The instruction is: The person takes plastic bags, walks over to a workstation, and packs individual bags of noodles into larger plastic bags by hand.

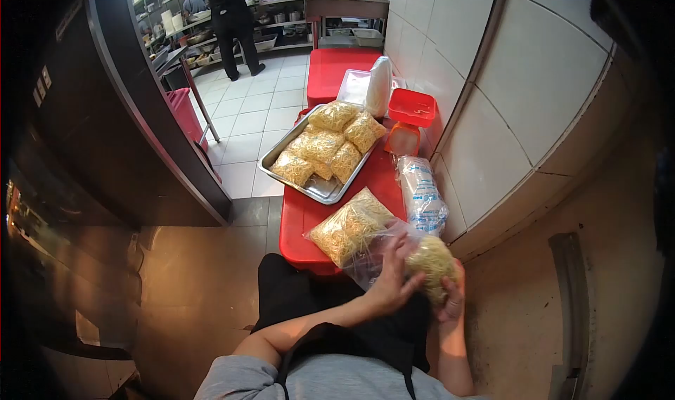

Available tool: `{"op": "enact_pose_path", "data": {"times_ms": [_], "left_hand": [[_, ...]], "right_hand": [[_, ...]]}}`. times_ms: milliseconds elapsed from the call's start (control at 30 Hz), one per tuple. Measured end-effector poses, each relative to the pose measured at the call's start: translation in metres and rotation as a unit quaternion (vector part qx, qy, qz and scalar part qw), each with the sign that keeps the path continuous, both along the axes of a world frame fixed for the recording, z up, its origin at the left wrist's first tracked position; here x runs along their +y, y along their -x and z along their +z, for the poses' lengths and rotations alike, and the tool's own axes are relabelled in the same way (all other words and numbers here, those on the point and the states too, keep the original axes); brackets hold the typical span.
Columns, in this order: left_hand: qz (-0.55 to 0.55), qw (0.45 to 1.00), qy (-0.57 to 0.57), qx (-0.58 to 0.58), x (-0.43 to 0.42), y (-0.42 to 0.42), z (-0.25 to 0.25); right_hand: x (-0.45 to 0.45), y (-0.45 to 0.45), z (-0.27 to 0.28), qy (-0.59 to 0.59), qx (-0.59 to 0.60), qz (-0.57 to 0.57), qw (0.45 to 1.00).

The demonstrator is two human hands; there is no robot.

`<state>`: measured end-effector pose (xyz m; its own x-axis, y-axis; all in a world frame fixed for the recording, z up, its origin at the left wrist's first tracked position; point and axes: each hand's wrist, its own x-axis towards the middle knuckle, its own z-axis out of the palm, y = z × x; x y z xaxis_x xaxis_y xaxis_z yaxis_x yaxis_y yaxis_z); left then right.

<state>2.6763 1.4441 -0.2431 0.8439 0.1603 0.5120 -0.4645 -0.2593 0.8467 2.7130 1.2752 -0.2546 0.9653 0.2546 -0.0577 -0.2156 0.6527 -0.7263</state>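
My right hand (pixel 452 296) is wrapped round the side of a clear plastic bag of pale yellow shreds (pixel 430 261), which looks like shredded cheese. Close on its left, my left hand (pixel 394 279) has its thumb and fingers apart, by the loose clear plastic at the bag's mouth; it is slightly blurred. A larger bag of the same shreds (pixel 354 226) lies on the red surface just beyond my left hand. Farther off, a metal tray (pixel 325 191) carries several filled bags (pixel 313 145).
Along the tiled wall stand a kitchen scale (pixel 403 139) with a red pan (pixel 412 107) and a wrapped pack of plastic bags (pixel 423 197). A white plastic package (pixel 380 87) is behind the tray on the red surface (pixel 295 235). A person in black (pixel 228 17) stands at the far shelves.
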Motion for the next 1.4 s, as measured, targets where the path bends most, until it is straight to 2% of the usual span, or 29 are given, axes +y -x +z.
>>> {"op": "enact_pose_path", "data": {"times_ms": [33,100,133,167,233,267,300,367,400,500,533,600,633,667,700,800,867,1000,1133,1233,1267,1367,1400], "left_hand": [[0.025,0.988,-0.150,-0.042,-0.002,0.008,0.000],[0.058,0.946,-0.319,0.016,-0.015,0.025,-0.022],[0.073,0.913,-0.399,0.048,-0.018,0.029,-0.032],[0.085,0.893,-0.428,0.111,-0.015,0.028,-0.044],[0.107,0.840,-0.479,0.231,-0.004,0.016,-0.049],[0.088,0.867,-0.406,0.275,0.002,0.009,-0.043],[0.067,0.885,-0.382,0.258,0.007,0.003,-0.046],[0.028,0.916,-0.332,0.224,0.018,-0.007,-0.059],[0.028,0.912,-0.357,0.202,0.022,-0.002,-0.036],[0.022,0.939,-0.331,0.091,0.016,0.009,-0.023],[0.000,0.929,-0.344,0.136,0.015,0.015,-0.011],[-0.027,0.928,-0.345,0.138,0.017,0.017,0.001],[-0.040,0.927,-0.346,0.140,0.019,0.017,0.004],[-0.022,0.937,-0.349,-0.001,0.019,0.009,-0.014],[-0.038,0.933,-0.357,0.018,0.020,0.012,-0.008],[-0.082,0.922,-0.373,0.063,0.021,0.015,0.005],[-0.099,0.918,-0.375,0.084,0.024,0.013,0.006],[-0.090,0.904,-0.416,0.038,0.024,0.011,-0.010],[-0.128,0.887,-0.430,0.109,0.030,0.009,-0.001],[-0.121,0.936,-0.316,0.094,0.040,0.009,0.013],[-0.076,0.965,-0.247,0.043,0.041,0.008,0.006],[0.073,0.960,-0.225,0.149,0.054,0.023,0.019],[0.118,0.949,-0.233,0.176,0.058,0.022,0.005]], "right_hand": [[-0.014,-0.001,0.005,0.027,-0.007,-0.024,0.999],[-0.037,-0.006,0.002,0.067,-0.001,-0.110,0.992],[-0.045,-0.009,0.000,0.154,-0.037,-0.134,0.978],[-0.051,-0.007,-0.004,0.240,-0.073,-0.155,0.956],[-0.051,-0.002,-0.015,0.315,-0.113,-0.144,0.931],[-0.049,0.001,-0.023,0.350,-0.133,-0.140,0.917],[-0.047,0.002,-0.035,0.406,-0.146,-0.135,0.892],[-0.020,0.016,-0.026,0.394,-0.196,-0.125,0.889],[-0.009,0.020,-0.028,0.415,-0.201,-0.131,0.878],[0.033,0.022,-0.038,0.395,-0.171,-0.156,0.889],[0.043,0.019,-0.042,0.327,-0.108,-0.126,0.930],[0.064,0.009,-0.049,0.179,0.022,-0.059,0.982],[0.069,0.002,-0.052,0.232,-0.027,0.001,0.972],[0.072,-0.005,-0.053,0.283,-0.076,0.060,0.954],[0.076,-0.013,-0.053,0.332,-0.126,0.118,0.927],[0.097,-0.022,-0.059,0.445,-0.449,0.012,0.775],[0.116,-0.025,-0.071,0.452,-0.488,0.025,0.746],[0.161,-0.030,-0.097,0.426,-0.438,0.097,0.786],[0.184,-0.040,-0.108,0.347,-0.296,0.154,0.877],[0.179,-0.045,-0.104,0.243,-0.153,0.182,0.940],[0.174,-0.044,-0.103,0.211,-0.110,0.186,0.953],[0.165,-0.042,-0.102,0.142,-0.022,0.177,0.974],[0.164,-0.042,-0.102,0.132,-0.008,0.172,0.976]]}}
